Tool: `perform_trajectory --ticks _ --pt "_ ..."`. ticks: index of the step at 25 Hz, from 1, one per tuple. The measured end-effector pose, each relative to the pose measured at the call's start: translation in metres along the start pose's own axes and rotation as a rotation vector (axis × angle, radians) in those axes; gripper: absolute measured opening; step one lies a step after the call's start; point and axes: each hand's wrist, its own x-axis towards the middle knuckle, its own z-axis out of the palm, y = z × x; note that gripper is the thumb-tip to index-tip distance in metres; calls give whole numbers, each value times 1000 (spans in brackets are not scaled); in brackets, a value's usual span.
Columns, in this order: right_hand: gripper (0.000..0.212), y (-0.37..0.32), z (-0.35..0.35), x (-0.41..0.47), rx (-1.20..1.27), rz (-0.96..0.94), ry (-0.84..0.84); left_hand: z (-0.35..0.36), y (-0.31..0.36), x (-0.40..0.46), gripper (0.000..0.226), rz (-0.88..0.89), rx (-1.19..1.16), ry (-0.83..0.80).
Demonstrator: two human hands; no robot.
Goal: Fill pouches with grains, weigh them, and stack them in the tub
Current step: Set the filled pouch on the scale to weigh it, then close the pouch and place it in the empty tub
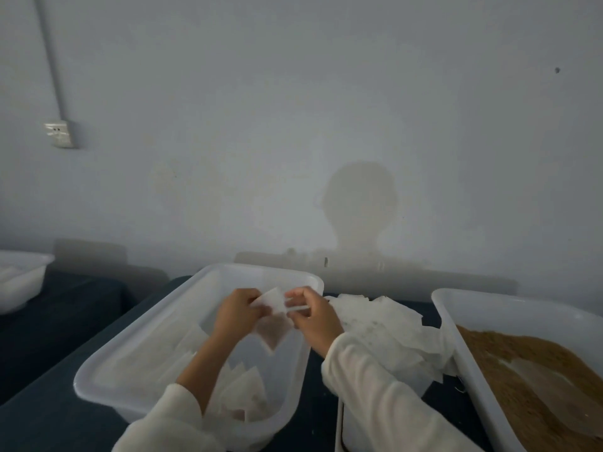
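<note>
I see both hands raised over the white tub (137, 360), holding one filled pouch (273, 321) between them. My left hand (236, 313) has its grip closed on the pouch's upper left edge, fingers and thumb pinching it. My right hand (315, 316) pinches the upper right edge the same way. The pouch hangs tilted, its lower part showing a pinkish-brown fill, though the frame is blurred there. Down in the tub, several filled pouches (241, 396) lie overlapping near the closer end. Just right of the tub, a loose heap of empty pouches (385, 327) sits on the dark desk (49, 409). Further right, a second white tray (456, 324) holds brown grains (509, 380). Another white tub (19, 278) stands well apart at far left, and a wall socket (58, 133) is on the wall
</note>
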Motion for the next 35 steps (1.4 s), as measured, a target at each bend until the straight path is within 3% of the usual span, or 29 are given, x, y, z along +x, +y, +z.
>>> perform_trajectory --ticks 3,6,12,14,17,19,22,27,30,35 --pt "28 8 31 7 -107 41 -183 -8 -42 14 33 -107 94 -44" --pt "27 9 52 11 -380 63 -300 -16 -70 21 5 -229 122 -132" --pt "24 13 62 9 -522 25 -318 -13 -94 22 29 -378 454 -200" --pt "23 11 54 8 -370 3 -235 -11 -92 23 27 -366 452 -159" --pt "27 15 15 15 -223 10 115 -12 -80 25 23 -288 377 34" --pt "29 27 -26 20 -235 65 312 -12 -64 26 20 -211 313 127" --pt "27 61 -86 21 -359 187 389 -3 -35 25 12 -117 158 119" --pt "15 113 -128 20 -636 221 192 31 -1 20 14 25 106 -9" --pt "32 120 -125 32 -932 186 12 44 3 18 14 45 121 -33" --pt "39 131 -110 56 -1181 195 -59 53 -1 16 7 40 145 -40"
